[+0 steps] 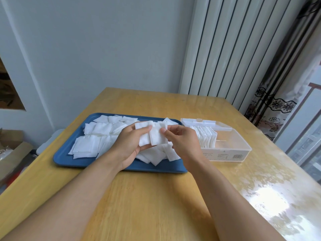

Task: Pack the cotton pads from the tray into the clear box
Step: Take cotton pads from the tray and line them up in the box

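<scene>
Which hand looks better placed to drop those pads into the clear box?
Probably the right hand: it already pinches the held cotton pads and is nearest the clear box.

Wooden table point(156, 197) carries blue tray point(69, 153) beside clear box point(231, 150).

Person: two bare forearms, left hand point(129, 145) and right hand point(182, 142); no sleeves, rings or watch showing.
</scene>
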### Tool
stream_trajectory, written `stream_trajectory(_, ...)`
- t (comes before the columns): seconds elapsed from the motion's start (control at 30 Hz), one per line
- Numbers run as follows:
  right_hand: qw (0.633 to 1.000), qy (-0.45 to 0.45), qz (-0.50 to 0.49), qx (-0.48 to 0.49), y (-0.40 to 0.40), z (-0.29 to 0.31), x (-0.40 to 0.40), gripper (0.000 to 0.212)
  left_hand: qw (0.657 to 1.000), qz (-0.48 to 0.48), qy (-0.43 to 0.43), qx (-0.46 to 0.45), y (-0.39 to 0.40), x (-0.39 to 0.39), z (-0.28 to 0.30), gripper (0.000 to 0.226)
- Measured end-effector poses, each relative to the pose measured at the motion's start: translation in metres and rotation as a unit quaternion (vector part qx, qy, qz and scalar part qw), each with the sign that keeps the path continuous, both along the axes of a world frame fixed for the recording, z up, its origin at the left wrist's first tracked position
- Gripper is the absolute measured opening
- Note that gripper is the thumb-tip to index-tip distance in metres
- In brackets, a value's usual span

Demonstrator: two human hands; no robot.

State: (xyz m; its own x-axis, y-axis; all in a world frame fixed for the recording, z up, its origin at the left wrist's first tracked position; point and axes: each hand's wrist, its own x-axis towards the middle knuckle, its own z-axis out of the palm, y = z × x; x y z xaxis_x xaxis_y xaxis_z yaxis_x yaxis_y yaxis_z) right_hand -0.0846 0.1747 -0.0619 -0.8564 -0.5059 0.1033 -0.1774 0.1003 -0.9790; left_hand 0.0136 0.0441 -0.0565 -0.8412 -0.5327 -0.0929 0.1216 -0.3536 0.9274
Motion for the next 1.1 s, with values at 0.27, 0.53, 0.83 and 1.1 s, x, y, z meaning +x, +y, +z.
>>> stream_trajectory(0.27, 0.997, 0.011, 0.069, -0.038, -0.003, 0.004, 0.007, 0.007, 0.996, -0.057, 0.011, 0.071, -0.001, -0.002, -0.001, 0.063)
stream_trajectory(0.53, 1.000, 0.010, 0.012, -0.023, -0.007, -0.004, 0.007, 0.011, 0.995, -0.096, 0.014, -0.022, 0.010, 0.002, 0.000, 0.025)
stream_trajectory(0.83, 0.994, 0.077, 0.037, 0.062, 0.004, 0.008, -0.001, 0.029, 0.993, -0.115, -0.017, -0.019, 0.008, 0.007, 0.004, 0.071)
stream_trajectory(1.1, 0.989, 0.129, 0.051, 0.055, 0.009, 0.012, -0.008, 0.019, 0.999, -0.006, -0.046, 0.005, -0.006, 0.000, -0.001, 0.065)
